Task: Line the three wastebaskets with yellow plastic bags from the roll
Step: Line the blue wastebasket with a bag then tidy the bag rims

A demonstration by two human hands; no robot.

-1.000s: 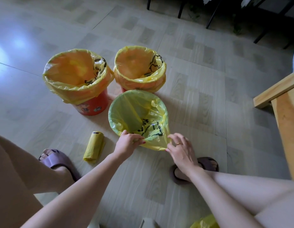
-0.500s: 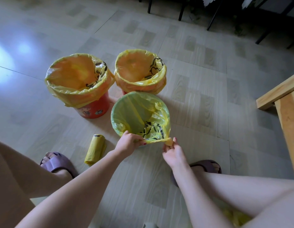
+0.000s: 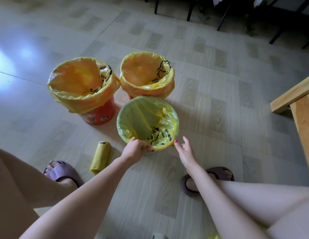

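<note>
Nearest the person, the left hand [image 3: 135, 150] pinches the folded-over edge of the yellow bag [image 3: 146, 123] at the near rim of the green wastebasket [image 3: 151, 153], fingers curled round the plastic. The right hand [image 3: 184, 149] is released, fingers spread, one fingertip just touching the bag's skirt at the near right of the same rim. The bag therefore lies directly under the left grip and just left of the open right hand.

The likely trouble is at that near edge: with only one hand holding, a tug could pull the thin film back off the rim on the right side or drag the light basket across the smooth floor. The bag also looks slack inside, so it may slump in once let go.

The roll [image 3: 100, 156] of bags lies on the floor just left of the left wrist, apart from the basket.

Farther off, the two orange wastebaskets stand lined: one far left [image 3: 96, 116], one far centre [image 3: 147, 75], each with yellow plastic folded over its rim.
</note>
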